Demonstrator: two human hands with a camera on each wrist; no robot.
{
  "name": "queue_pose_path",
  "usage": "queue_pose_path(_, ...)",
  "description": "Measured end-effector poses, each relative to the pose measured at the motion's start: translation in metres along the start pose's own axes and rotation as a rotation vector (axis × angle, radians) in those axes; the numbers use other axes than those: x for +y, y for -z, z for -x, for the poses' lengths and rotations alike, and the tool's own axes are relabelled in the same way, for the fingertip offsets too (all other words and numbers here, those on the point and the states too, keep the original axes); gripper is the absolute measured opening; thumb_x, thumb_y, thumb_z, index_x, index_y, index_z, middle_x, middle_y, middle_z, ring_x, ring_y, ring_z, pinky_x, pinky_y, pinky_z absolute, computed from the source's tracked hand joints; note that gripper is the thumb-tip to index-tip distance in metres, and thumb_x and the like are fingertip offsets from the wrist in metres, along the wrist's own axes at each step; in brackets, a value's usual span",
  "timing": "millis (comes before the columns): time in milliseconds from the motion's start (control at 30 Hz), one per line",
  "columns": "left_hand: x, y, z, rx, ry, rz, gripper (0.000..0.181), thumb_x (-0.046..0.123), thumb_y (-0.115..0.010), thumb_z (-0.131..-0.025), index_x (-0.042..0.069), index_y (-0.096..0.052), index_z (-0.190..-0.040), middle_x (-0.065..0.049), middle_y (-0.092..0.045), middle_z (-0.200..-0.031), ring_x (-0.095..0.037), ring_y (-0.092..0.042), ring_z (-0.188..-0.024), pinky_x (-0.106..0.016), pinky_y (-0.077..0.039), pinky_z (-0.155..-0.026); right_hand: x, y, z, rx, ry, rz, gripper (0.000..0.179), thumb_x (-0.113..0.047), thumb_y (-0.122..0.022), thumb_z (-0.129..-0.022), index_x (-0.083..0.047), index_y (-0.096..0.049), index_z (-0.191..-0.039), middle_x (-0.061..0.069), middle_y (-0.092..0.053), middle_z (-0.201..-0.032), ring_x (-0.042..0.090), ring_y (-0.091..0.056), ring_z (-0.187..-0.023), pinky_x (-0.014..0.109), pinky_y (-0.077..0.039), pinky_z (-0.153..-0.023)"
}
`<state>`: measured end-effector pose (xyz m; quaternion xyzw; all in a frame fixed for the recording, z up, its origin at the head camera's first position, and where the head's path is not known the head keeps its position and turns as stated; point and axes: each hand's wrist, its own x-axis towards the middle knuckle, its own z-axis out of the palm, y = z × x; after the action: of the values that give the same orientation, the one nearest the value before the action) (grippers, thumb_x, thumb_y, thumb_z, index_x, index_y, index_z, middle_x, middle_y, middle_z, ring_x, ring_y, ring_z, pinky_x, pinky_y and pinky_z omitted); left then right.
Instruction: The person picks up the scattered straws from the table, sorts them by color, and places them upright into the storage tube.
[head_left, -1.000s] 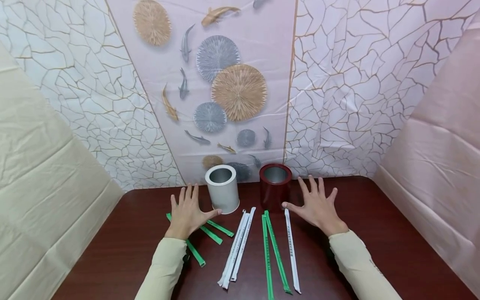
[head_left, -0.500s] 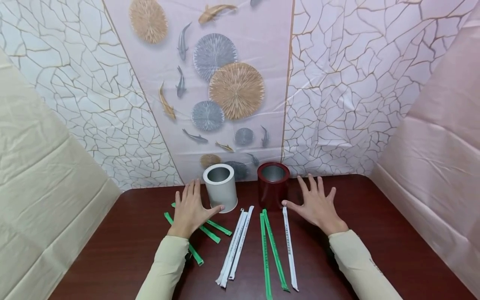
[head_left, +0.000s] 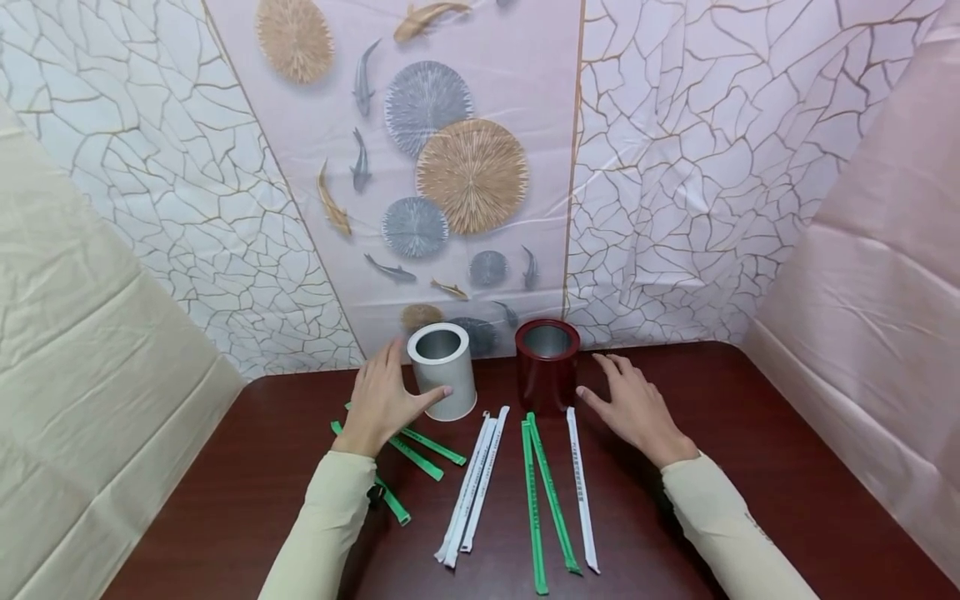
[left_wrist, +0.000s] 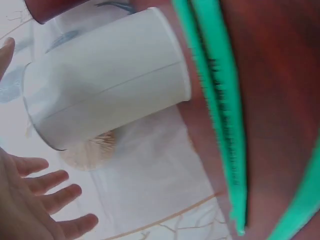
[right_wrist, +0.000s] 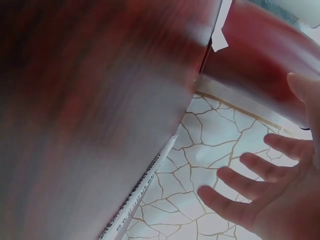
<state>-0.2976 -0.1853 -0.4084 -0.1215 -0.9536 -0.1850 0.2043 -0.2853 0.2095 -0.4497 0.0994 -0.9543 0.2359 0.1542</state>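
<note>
A white can [head_left: 452,387] and a dark red can [head_left: 547,379] stand upright, side by side, at the back of the table. My left hand [head_left: 384,404] is at the white can's left, thumb across its front; the left wrist view shows the fingers extended and apart from the can [left_wrist: 105,80]. To the right of the red can, my right hand [head_left: 633,410] hovers with fingers spread, holding nothing. Wrapped green straws [head_left: 416,457] lie partly hidden under my left hand. White wrapped straws [head_left: 474,492] lie in the middle, with two green straws [head_left: 534,508] to their right.
A single white straw [head_left: 581,500] lies right of the green pair. Another white straw [right_wrist: 137,197] shows in the right wrist view. The dark red-brown table [head_left: 787,467] ends at a patterned cloth backdrop [head_left: 675,250], with plain cloth [head_left: 97,400] on both sides.
Both hands have lifted slightly from the table and their fingers have drawn closer together. The left hand has turned toward the white can. Cans and straws stay in place.
</note>
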Motion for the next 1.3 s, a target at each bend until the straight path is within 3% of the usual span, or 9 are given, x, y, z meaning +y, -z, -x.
queue_pose_path(167, 0.007, 0.006, -0.018, -0.044, -0.031, 0.125, 0.114, 0.076, -0.074, -0.082, 0.008, -0.033, -0.164, -0.016, -0.04, -0.165, -0.038, -0.042, -0.148, -0.064, -0.036, -0.117, -0.002, 0.009, 0.005, -0.053, -0.023, -0.015, 0.067, -0.04, -0.065, -0.105, 0.001, -0.047, -0.155, 0.031, -0.047, -0.151, 0.051, -0.051, -0.134, 0.071, -0.047, -0.098)
queue_pose_path(367, 0.005, 0.006, -0.046, -0.125, -0.043, 0.268, 0.098, 0.069, -0.074, -0.088, 0.012, -0.042, -0.161, -0.012, -0.043, -0.163, -0.036, -0.043, -0.148, -0.06, -0.039, -0.116, -0.001, 0.028, 0.009, -0.139, -0.031, -0.074, 0.066, -0.043, -0.064, -0.105, 0.003, -0.051, -0.15, 0.03, -0.054, -0.146, 0.049, -0.054, -0.132, 0.069, -0.046, -0.101)
queue_pose_path(567, 0.004, -0.005, -0.066, -0.153, -0.039, 0.306, 0.087, 0.07, -0.07, -0.09, 0.016, -0.05, -0.155, -0.009, -0.047, -0.159, -0.034, -0.045, -0.147, -0.059, -0.039, -0.117, 0.007, 0.048, 0.012, -0.205, -0.031, -0.161, 0.059, -0.037, -0.067, -0.104, 0.01, -0.059, -0.138, 0.024, -0.071, -0.121, 0.037, -0.069, -0.108, 0.054, -0.055, -0.091)
queue_pose_path(733, 0.005, -0.021, -0.068, -0.138, -0.054, 0.279, 0.086, 0.074, -0.067, -0.089, 0.017, -0.055, -0.153, -0.01, -0.05, -0.158, -0.037, -0.047, -0.145, -0.061, -0.04, -0.115, 0.021, 0.059, 0.02, -0.245, -0.062, -0.154, 0.05, -0.036, -0.067, -0.104, 0.007, -0.066, -0.128, 0.015, -0.076, -0.109, 0.027, -0.069, -0.096, 0.046, -0.055, -0.081)
queue_pose_path(1100, 0.0, -0.035, -0.06, -0.03, -0.015, 0.328, 0.078, 0.072, -0.07, -0.088, 0.023, -0.061, -0.148, -0.004, -0.054, -0.155, -0.035, -0.055, -0.138, -0.062, -0.045, -0.109, 0.054, 0.065, 0.031, -0.252, -0.065, -0.109, 0.041, -0.029, -0.069, -0.102, 0.008, -0.069, -0.12, 0.017, -0.076, -0.106, 0.035, -0.071, -0.099, 0.05, -0.056, -0.084)
queue_pose_path(1300, 0.003, -0.036, -0.062, -0.022, 0.019, 0.337, 0.088, 0.075, -0.071, -0.085, 0.024, -0.053, -0.154, -0.003, -0.055, -0.155, -0.035, -0.059, -0.132, -0.059, -0.05, -0.103, 0.069, 0.064, 0.032, -0.352, -0.147, -0.124, 0.034, -0.03, -0.076, -0.097, 0.003, -0.069, -0.102, 0.008, -0.067, -0.086, 0.022, -0.063, -0.072, 0.038, -0.054, -0.063)
